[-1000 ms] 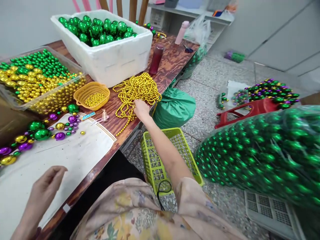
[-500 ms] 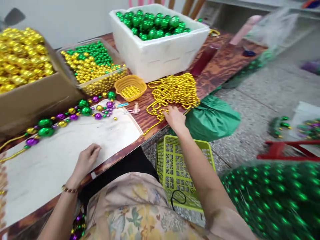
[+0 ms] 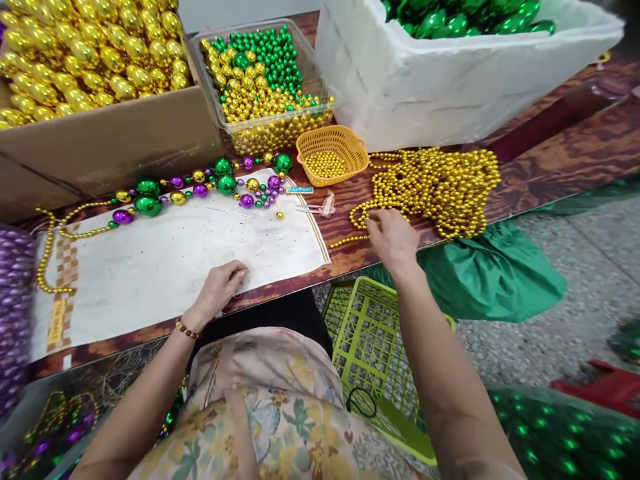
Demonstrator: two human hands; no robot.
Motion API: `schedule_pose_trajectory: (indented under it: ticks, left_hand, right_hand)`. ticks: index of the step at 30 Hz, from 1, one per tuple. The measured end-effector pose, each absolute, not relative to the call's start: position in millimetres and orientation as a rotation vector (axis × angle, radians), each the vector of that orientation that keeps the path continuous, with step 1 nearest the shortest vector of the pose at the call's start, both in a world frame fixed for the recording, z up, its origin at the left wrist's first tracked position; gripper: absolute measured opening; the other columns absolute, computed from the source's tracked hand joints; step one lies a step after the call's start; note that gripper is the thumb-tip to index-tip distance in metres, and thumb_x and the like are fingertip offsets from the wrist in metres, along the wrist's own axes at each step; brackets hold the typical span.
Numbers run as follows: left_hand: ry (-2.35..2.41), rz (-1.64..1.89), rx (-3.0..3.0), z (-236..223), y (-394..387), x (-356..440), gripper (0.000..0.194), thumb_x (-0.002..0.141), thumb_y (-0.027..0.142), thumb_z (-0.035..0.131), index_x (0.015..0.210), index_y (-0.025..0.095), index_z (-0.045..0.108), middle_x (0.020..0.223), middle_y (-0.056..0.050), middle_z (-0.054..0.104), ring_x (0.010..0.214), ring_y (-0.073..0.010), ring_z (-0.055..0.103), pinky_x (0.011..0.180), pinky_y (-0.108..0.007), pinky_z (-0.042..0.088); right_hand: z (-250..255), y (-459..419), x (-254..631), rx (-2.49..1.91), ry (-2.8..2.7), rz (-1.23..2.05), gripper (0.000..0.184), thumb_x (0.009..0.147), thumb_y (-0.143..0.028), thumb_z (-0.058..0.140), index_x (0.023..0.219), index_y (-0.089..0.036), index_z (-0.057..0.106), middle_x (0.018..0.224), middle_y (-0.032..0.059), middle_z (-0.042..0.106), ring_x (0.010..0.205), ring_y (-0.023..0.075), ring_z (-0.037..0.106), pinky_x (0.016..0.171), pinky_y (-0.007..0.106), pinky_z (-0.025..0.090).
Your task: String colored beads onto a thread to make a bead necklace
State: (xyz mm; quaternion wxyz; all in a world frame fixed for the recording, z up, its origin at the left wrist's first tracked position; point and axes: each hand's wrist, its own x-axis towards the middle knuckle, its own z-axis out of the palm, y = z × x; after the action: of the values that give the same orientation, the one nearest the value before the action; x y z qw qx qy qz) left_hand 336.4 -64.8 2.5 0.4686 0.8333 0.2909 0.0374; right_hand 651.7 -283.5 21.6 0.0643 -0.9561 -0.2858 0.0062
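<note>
My right hand (image 3: 393, 237) reaches over the table edge, its fingers curled on the near end of a heap of gold bead strands (image 3: 440, 187). My left hand (image 3: 220, 287) rests on a white cloth (image 3: 165, 257) near its front edge, fingers bent and pressed together; what they hold, if anything, is hidden. A string of green, purple and gold balls (image 3: 200, 187) lies along the far edge of the cloth.
At the back stand a cardboard box of gold balls (image 3: 100, 127), a clear tub of gold and green beads (image 3: 265, 80) and a white foam box of green balls (image 3: 450, 73). A small yellow basket (image 3: 333, 153) sits between. Below the table are a green crate (image 3: 370, 333) and green bag (image 3: 495, 273).
The view swung left, away from the floor. My left hand settled on the cloth's near edge. My right hand stayed on the gold bead strands.
</note>
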Motion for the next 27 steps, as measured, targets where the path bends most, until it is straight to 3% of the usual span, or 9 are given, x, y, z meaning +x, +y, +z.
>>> schedule_pose_trajectory:
  ticks: [5, 11, 16, 21, 24, 27]
  left_hand:
    - [0.756, 0.138, 1.971, 5, -64, 343, 0.025, 0.091, 0.039, 0.052, 0.087, 0.019, 0.066, 0.07, -0.001, 0.064, 0.059, -0.013, 0.06, 0.058, -0.023, 0.047]
    - [0.816, 0.158, 1.798, -3, -59, 341, 0.028, 0.089, 0.04, 0.056, 0.098, 0.018, 0.07, 0.076, -0.003, 0.069, 0.061, -0.0137, 0.066, 0.059, -0.024, 0.054]
    - [0.814, 0.177, 1.709, -7, -59, 342, 0.027, 0.087, 0.042, 0.058, 0.086, 0.017, 0.068, 0.071, -0.003, 0.069, 0.062, -0.0146, 0.068, 0.06, -0.025, 0.057]
    - [0.789, 0.208, 1.768, 0, -60, 348, 0.025, 0.089, 0.039, 0.057, 0.08, 0.017, 0.064, 0.067, -0.002, 0.066, 0.056, -0.0127, 0.065, 0.054, -0.022, 0.054]
    - [0.77, 0.226, 1.767, 2, -60, 350, 0.024, 0.09, 0.037, 0.055, 0.079, 0.017, 0.062, 0.066, -0.001, 0.064, 0.055, -0.0119, 0.064, 0.054, -0.022, 0.052]
    - [0.765, 0.243, 1.759, 3, -59, 352, 0.022, 0.091, 0.035, 0.055, 0.08, 0.018, 0.061, 0.066, 0.0, 0.064, 0.056, -0.0114, 0.064, 0.055, -0.021, 0.051]
  right_hand:
    - [26, -221, 635, -2.755, -1.342, 0.043, 0.033, 0.102, -0.03, 0.039, 0.114, -0.021, 0.069, 0.115, 0.0101, 0.069, 0.104, 0.0251, 0.061, 0.07, 0.031, 0.039]
    - [22, -180, 649, -2.776, -1.804, 0.02, 0.034, 0.096, -0.017, 0.038, 0.111, -0.012, 0.068, 0.112, 0.0182, 0.068, 0.106, 0.0319, 0.055, 0.084, 0.04, 0.037]
    - [4, -182, 650, -2.801, -1.678, -0.014, 0.034, 0.095, -0.024, 0.04, 0.114, -0.006, 0.063, 0.112, 0.0224, 0.065, 0.106, 0.0354, 0.054, 0.086, 0.042, 0.037]
    - [0, -192, 662, -2.727, -1.55, 0.178, 0.034, 0.092, -0.016, 0.036, 0.115, -0.007, 0.059, 0.116, 0.0226, 0.062, 0.106, 0.0302, 0.056, 0.085, 0.037, 0.041]
    - [12, -200, 660, -2.652, -1.405, 0.33, 0.035, 0.095, -0.016, 0.032, 0.121, -0.011, 0.055, 0.109, 0.0174, 0.066, 0.093, 0.0248, 0.061, 0.076, 0.033, 0.043]
    - [31, -207, 638, -2.628, -1.414, 0.401, 0.037, 0.102, -0.027, 0.03, 0.128, -0.016, 0.054, 0.097, 0.0111, 0.071, 0.083, 0.0236, 0.063, 0.071, 0.031, 0.042]
